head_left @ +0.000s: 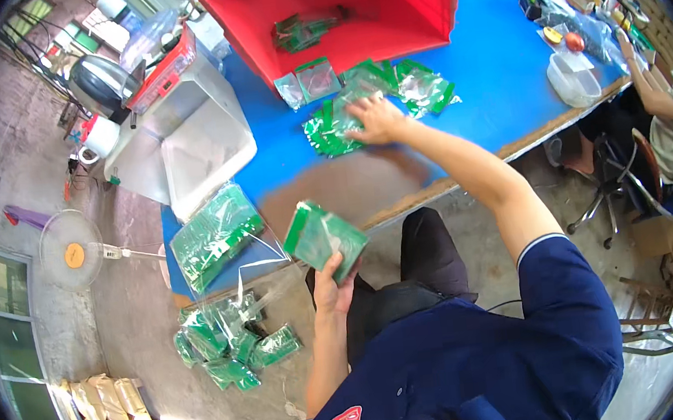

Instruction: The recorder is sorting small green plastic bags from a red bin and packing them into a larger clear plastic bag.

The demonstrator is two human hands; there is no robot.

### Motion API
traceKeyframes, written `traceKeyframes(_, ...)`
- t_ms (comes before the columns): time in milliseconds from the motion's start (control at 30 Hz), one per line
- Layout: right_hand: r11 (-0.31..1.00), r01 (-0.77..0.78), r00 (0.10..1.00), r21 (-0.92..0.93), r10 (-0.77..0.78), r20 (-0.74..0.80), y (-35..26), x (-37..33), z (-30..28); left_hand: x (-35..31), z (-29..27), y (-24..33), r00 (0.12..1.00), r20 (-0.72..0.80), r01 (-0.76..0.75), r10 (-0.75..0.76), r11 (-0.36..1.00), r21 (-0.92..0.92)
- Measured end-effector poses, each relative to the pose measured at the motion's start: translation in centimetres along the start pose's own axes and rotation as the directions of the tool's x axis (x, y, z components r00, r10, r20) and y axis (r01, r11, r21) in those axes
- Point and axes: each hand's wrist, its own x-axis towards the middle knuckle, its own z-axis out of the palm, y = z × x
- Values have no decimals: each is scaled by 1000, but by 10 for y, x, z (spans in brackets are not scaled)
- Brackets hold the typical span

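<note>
My left hand (332, 291) is closed around a stack of flat clear plastic packets with green edges (325, 240), held up in front of the table's near edge. My right hand (379, 121) reaches over the table with its fingers spread, lying on a loose pile of similar green-edged packets (332, 132). Just right of it, more packets (425, 90) are fanned out. A few separate ones (316, 79) lie at the mouth of a red bin (382, 16), which rests on its side with its opening toward me. Some packets (306, 33) are inside it.
A clear bag of packed green packets (216, 235) lies at the table's left corner, and several bundles (231, 340) sit below on the floor. A tipped translucent bin (207, 146) stands left. At right are a clear tub (573, 80) and a seated person (667, 118). A fan (72, 254) stands left.
</note>
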Motion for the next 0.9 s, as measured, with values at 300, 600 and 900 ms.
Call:
traceKeyframes(300, 991, 130, 981, 43, -122, -149, -100, -93, -31, -18, -35, 16, 997, -61, -43, 40, 998, -41)
traceKeyframes(600, 802, 346, 938, 486, -299, -174, -89, -67, -55, -12, -24, 6, 996, -81, -30, 30, 999, 12)
traceKeyframes(900, 841, 515, 854, 168, -488, -179, -99, -91, -51, -27, -51, -16, 997, 79, 36, -13, 954, -297)
